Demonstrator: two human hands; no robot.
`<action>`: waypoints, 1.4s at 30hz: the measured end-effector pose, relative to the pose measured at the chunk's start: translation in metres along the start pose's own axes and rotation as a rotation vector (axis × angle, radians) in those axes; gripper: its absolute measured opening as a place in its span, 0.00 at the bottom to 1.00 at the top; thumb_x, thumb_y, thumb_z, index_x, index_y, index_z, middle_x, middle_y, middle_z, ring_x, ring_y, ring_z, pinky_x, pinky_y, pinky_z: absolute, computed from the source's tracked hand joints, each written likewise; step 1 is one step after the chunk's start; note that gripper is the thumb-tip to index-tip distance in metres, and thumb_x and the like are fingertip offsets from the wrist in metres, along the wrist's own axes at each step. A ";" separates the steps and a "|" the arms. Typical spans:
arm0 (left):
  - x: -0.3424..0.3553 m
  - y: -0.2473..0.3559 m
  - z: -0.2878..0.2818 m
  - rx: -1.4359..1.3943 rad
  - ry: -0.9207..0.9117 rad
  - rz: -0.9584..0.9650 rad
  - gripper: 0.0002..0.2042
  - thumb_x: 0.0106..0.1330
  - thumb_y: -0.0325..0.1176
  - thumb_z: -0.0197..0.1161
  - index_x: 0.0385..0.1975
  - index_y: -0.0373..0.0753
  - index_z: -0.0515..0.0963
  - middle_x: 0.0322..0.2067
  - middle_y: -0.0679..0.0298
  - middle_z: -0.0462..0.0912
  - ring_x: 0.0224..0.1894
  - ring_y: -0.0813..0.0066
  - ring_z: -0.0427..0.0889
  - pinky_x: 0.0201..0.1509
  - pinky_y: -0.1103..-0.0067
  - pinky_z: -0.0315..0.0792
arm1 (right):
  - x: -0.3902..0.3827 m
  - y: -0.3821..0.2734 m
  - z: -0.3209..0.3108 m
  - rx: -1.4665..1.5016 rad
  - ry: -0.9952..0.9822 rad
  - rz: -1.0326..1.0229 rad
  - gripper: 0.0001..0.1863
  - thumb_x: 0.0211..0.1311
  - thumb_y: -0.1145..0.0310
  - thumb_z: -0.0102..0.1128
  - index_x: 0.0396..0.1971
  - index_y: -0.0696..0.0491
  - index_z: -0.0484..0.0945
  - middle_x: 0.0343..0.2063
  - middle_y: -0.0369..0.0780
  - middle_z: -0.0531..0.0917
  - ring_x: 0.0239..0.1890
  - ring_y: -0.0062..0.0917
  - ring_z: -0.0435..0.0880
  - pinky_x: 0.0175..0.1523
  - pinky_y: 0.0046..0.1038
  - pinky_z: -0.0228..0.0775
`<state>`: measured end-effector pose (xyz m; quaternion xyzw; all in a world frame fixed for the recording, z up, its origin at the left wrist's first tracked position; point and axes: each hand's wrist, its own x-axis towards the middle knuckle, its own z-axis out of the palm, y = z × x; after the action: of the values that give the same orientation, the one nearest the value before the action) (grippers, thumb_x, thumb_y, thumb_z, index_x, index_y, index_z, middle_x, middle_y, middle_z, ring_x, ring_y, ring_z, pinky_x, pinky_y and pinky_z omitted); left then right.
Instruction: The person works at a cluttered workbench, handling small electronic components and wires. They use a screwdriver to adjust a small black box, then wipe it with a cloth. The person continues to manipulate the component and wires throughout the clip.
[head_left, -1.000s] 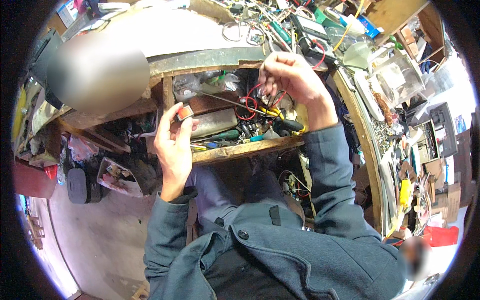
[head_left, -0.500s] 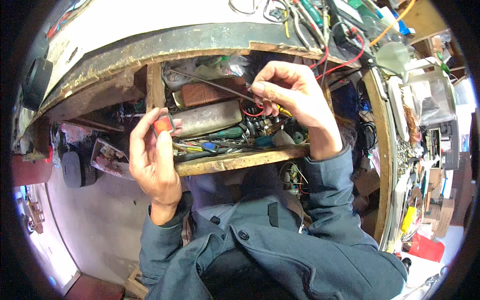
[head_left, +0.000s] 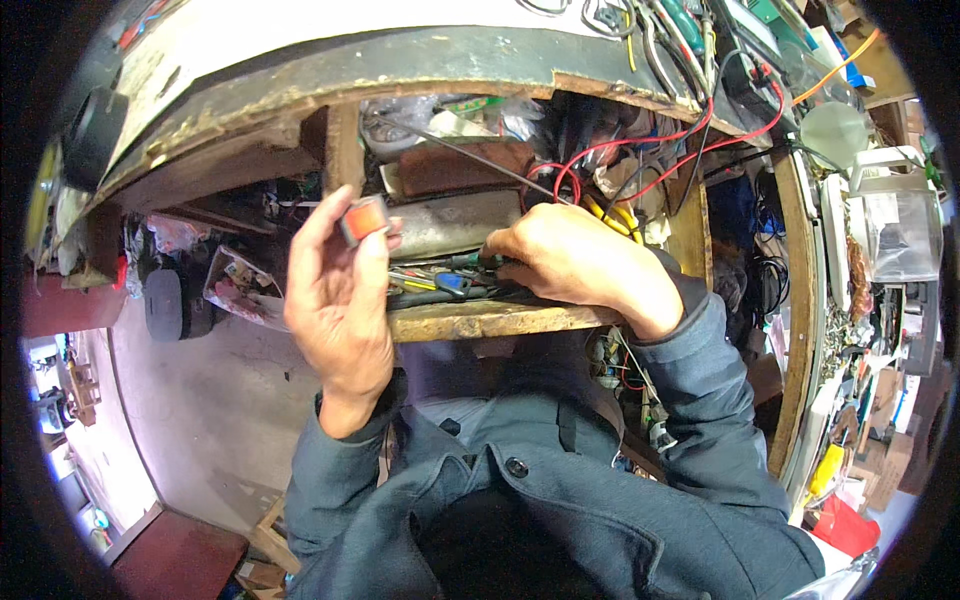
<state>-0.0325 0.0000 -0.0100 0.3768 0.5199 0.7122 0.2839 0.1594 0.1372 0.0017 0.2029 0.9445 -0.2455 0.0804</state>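
Observation:
My left hand (head_left: 338, 300) is raised in front of an open wooden drawer (head_left: 490, 320) and pinches a small orange block (head_left: 363, 219) between thumb and fingers. My right hand (head_left: 575, 262) reaches down into the drawer among tools with green and blue handles (head_left: 440, 280); its fingertips are hidden in the clutter, so what they touch is unclear. A grey metal bar (head_left: 455, 222) and red wires (head_left: 640, 160) lie in the drawer behind the hands.
The workbench top (head_left: 330, 40) curves above the drawer, with cables and tools along its right side. A crowded shelf edge (head_left: 850, 300) runs down the right. The floor (head_left: 190, 400) lies at lower left, with a dark round object (head_left: 160, 305) beside it.
My view has tilted down toward the drawer. My right hand dropped from the red wires into the tools at the drawer's front. My left hand still holds the orange block, slightly higher.

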 end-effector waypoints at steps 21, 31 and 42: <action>0.007 -0.008 -0.010 0.039 -0.092 0.021 0.17 0.66 0.20 0.67 0.55 0.33 0.78 0.47 0.60 0.87 0.47 0.77 0.85 0.53 0.81 0.78 | 0.037 -0.019 0.018 -0.268 -0.038 -0.047 0.10 0.57 0.67 0.61 0.33 0.56 0.87 0.32 0.52 0.88 0.37 0.51 0.88 0.41 0.47 0.80; 0.007 -0.008 -0.010 0.026 -0.059 0.020 0.17 0.68 0.29 0.70 0.54 0.31 0.79 0.47 0.60 0.86 0.48 0.78 0.84 0.55 0.80 0.78 | 0.020 -0.033 0.008 -0.375 0.052 0.012 0.13 0.51 0.61 0.68 0.32 0.55 0.85 0.27 0.50 0.86 0.35 0.48 0.87 0.40 0.47 0.79; 0.005 -0.010 -0.006 -0.077 -0.107 0.015 0.15 0.67 0.26 0.69 0.53 0.36 0.81 0.42 0.62 0.87 0.42 0.77 0.87 0.46 0.80 0.80 | 0.025 -0.011 0.012 -0.129 -0.075 -0.168 0.12 0.53 0.65 0.65 0.36 0.55 0.86 0.33 0.52 0.87 0.37 0.48 0.87 0.43 0.45 0.78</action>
<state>-0.0405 0.0040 -0.0195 0.4070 0.4736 0.7124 0.3203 0.1331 0.1304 -0.0102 0.1083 0.9683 -0.1976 0.1075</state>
